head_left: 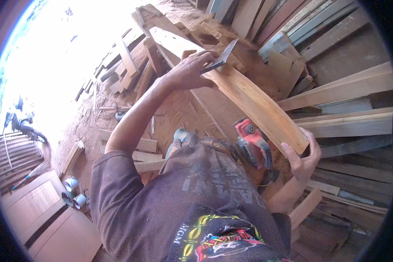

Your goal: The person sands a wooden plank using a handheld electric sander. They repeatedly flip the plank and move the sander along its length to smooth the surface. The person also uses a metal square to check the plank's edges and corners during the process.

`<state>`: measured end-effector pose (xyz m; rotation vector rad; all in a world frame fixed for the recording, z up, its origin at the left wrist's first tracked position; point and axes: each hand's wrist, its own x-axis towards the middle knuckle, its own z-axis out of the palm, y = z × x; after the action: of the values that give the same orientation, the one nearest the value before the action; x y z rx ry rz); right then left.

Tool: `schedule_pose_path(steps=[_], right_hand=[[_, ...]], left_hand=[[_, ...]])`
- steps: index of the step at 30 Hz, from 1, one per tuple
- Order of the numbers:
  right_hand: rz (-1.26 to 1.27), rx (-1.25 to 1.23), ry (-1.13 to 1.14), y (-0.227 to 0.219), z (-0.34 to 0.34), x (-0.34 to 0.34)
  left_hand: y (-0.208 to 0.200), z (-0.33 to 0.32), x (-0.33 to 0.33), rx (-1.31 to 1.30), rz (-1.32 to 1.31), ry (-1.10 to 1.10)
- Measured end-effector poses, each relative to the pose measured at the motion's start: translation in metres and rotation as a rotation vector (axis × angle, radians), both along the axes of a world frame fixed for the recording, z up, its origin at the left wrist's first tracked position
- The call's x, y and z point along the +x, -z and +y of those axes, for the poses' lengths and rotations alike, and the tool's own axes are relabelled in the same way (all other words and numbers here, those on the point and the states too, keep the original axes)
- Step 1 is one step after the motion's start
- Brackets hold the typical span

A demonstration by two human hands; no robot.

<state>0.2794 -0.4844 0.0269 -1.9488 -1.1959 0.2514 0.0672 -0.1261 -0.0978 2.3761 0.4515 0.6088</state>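
Note:
A long pale wooden board (257, 102) runs slantwise from the far left down to the near right. My left hand (190, 70) is closed on a dark-handled try square (226, 53), holding it at the board's edge, and its metal blade stands up past the wood. My right hand (305, 158) wraps round the near end of the board, thumb on the near side and fingers on the far side. Below the board, close to my body, lies a red and black power tool (252, 142), which looks like a hand planer.
Stacked planks (345, 87) fill the right side. Wood offcuts (126, 61) lie in sawdust at the far left. Flat wooden panels (35, 201) and white pipe pieces (72, 192) are at the near left. A motorbike (24, 124) stands by the bright opening.

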Motion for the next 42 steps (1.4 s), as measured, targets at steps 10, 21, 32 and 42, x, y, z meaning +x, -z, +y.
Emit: schedule_pose_path(steps=[10, 21, 32, 42], right_hand=[[0.174, 0.935, -0.102, -0.028, 0.036, 0.026], [0.363, -0.128, -0.238, 0.191, 0.147, -0.092], [-0.167, -0.338, -0.090, 0.246, 0.087, -0.087], [-0.071, -0.397, -0.188, 0.242, 0.083, -0.078]], left_hand=[[-0.108, 0.023, 0.008, -0.009, -0.248, -0.082], [-0.128, 0.066, -0.042, -0.792, -0.700, -0.276], [0.072, -0.040, -0.152, -1.121, -0.674, -0.859], [0.186, -0.179, -0.112, -1.562, -0.221, -0.821]])
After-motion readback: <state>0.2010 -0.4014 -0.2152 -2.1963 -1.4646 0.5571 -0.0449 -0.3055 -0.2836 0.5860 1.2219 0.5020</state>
